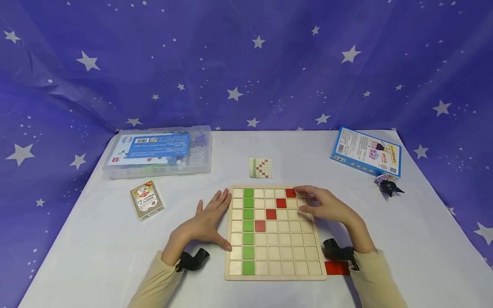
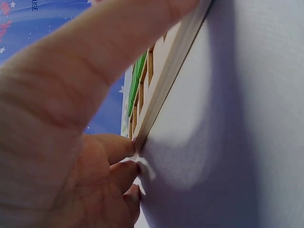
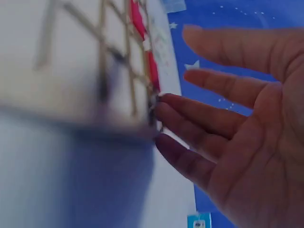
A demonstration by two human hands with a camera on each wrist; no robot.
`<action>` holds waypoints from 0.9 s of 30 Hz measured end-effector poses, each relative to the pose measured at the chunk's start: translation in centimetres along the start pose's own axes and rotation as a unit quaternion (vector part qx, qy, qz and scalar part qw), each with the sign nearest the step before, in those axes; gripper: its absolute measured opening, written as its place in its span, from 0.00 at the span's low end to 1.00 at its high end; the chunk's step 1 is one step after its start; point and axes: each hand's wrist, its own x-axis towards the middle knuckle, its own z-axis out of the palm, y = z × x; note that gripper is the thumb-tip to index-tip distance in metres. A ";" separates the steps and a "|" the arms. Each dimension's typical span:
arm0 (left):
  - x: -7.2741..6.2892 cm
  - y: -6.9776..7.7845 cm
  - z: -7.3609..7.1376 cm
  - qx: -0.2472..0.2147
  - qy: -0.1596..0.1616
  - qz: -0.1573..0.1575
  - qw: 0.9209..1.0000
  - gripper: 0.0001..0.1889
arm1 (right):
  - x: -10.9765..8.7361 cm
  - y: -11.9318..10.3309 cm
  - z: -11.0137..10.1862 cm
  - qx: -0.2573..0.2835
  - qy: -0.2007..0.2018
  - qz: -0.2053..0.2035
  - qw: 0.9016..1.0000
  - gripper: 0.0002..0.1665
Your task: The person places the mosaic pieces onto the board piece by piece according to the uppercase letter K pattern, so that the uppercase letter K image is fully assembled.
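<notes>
A wooden grid board (image 1: 275,253) lies flat in front of me. Green square tiles (image 1: 248,238) fill its second column from the left, and several red tiles (image 1: 271,214) run diagonally up to the right. My left hand (image 1: 204,223) rests along the board's left edge, thumb and fingers spread; the left wrist view shows fingertips (image 2: 127,146) right at the rim. Over the upper right corner, my right hand (image 1: 327,206) has its fingertips beside the top red tile (image 1: 290,193). Its fingers are extended and spread in the right wrist view, with nothing held.
Beyond the board lies a small pattern card (image 1: 260,168). More red tiles (image 1: 332,268) lie at the lower right, partly under the right sleeve. A clear plastic case (image 1: 200,160) and playing cards box (image 1: 147,199) are left; a blue box (image 1: 366,152) and small black object (image 1: 390,187) are right.
</notes>
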 end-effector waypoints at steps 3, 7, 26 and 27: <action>0.1 0.0 0.0 0.000 -0.001 0.000 1.000 0.72 | -1.9 0.8 0.1 0.004 0.008 -0.014 1.000 0.33; 0.1 0.1 0.0 0.006 -0.001 -0.002 1.000 0.71 | -4.9 1.8 0.2 0.001 0.036 0.008 0.999 0.35; -0.1 0.0 0.0 0.020 0.003 -0.001 1.000 0.71 | -9.8 3.2 0.3 -0.141 0.153 0.178 0.962 0.16; -0.1 0.1 0.0 0.021 0.003 -0.001 1.000 0.71 | -9.7 3.2 0.3 -0.137 0.150 0.174 0.964 0.16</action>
